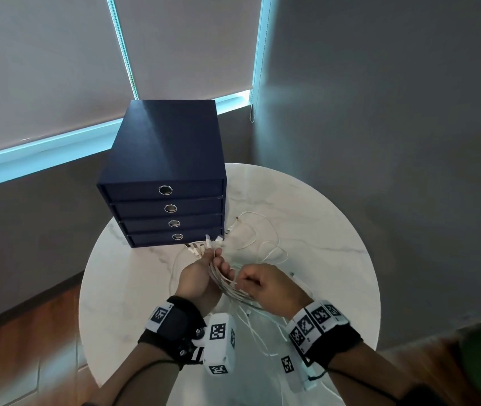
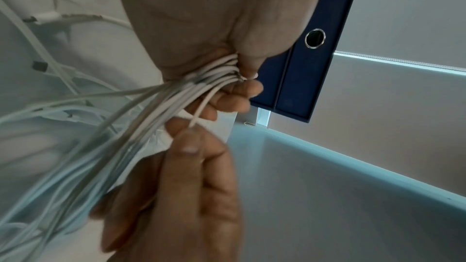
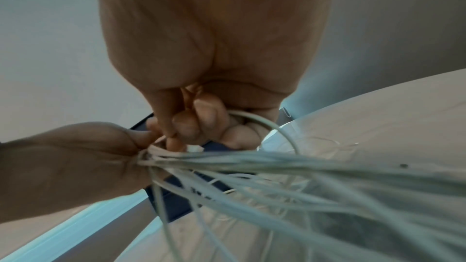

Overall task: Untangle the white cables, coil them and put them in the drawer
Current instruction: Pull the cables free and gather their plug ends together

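Several white cables (image 1: 227,281) are gathered in a bundle that my left hand (image 1: 201,273) grips above the round table, their plugs (image 1: 204,246) fanning out past my fingers toward the drawer unit. In the left wrist view the bundle (image 2: 176,97) runs out of my closed fist. My right hand (image 1: 262,284) sits just right of the left and pinches one strand (image 2: 201,111) of the bundle between thumb and fingertips. More cable loops (image 1: 265,244) lie loose on the table to the right. The dark blue drawer unit (image 1: 166,168) stands behind, all of its drawers closed.
The round white marble table (image 1: 335,259) has its edge close on every side, with wooden floor (image 1: 28,347) below. Loose cable (image 1: 259,338) trails between my wrists toward the near edge. Grey wall and window blinds stand behind the drawer unit.
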`<action>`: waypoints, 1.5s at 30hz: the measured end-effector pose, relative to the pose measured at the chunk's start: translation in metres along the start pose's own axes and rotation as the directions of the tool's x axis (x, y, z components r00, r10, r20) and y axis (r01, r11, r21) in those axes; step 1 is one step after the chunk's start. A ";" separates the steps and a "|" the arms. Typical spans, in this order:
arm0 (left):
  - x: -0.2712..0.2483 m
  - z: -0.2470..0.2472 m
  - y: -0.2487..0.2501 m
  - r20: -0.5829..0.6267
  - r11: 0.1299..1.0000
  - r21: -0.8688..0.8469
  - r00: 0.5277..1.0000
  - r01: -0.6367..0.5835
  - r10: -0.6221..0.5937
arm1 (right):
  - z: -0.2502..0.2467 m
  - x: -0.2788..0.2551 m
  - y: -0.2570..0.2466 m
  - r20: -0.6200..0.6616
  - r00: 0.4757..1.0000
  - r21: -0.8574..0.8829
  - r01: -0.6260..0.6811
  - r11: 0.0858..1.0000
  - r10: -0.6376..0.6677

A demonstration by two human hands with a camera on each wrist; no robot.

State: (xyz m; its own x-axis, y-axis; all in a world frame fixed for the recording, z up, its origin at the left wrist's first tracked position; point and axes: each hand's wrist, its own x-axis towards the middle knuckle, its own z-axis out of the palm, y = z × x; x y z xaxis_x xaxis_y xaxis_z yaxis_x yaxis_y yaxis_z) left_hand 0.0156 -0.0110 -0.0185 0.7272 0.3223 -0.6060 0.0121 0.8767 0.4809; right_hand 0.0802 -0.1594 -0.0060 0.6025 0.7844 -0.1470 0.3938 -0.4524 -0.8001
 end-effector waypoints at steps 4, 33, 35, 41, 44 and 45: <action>0.001 -0.002 0.010 0.016 0.998 -0.021 0.998 -0.067 0.068 | -0.020 -0.014 0.033 0.005 0.996 -0.069 -0.084 0.994 0.084; -0.007 0.015 0.003 0.321 0.900 0.272 0.913 -0.342 0.251 | -0.110 0.007 -0.050 -0.496 0.858 0.794 0.385 0.471 0.135; -0.001 0.013 0.003 0.265 0.911 0.249 0.928 -0.328 0.261 | -0.116 0.005 -0.048 -0.515 0.835 0.789 0.373 0.488 0.195; 0.007 0.013 -0.003 0.208 0.835 0.392 0.921 -0.387 0.329 | -0.098 0.008 -0.027 -0.387 0.908 -0.088 -0.210 0.974 0.161; 0.004 0.021 -0.008 0.250 0.803 0.431 0.910 -0.411 0.332 | -0.073 0.008 -0.040 -0.084 0.991 -0.277 -0.125 0.953 0.106; 0.002 0.022 -0.008 0.261 0.799 0.437 0.909 -0.412 0.326 | -0.065 0.010 -0.044 -0.032 0.994 -0.299 -0.105 0.948 0.100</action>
State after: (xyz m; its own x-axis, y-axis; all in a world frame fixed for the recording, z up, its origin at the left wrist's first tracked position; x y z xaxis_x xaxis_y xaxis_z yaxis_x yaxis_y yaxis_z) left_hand 0.0327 -0.0253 -0.0096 0.8436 0.4858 -0.2288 0.0101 0.4117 0.9113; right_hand 0.1143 -0.1593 0.0652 0.6607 0.7214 -0.2077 0.5178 -0.6382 -0.5697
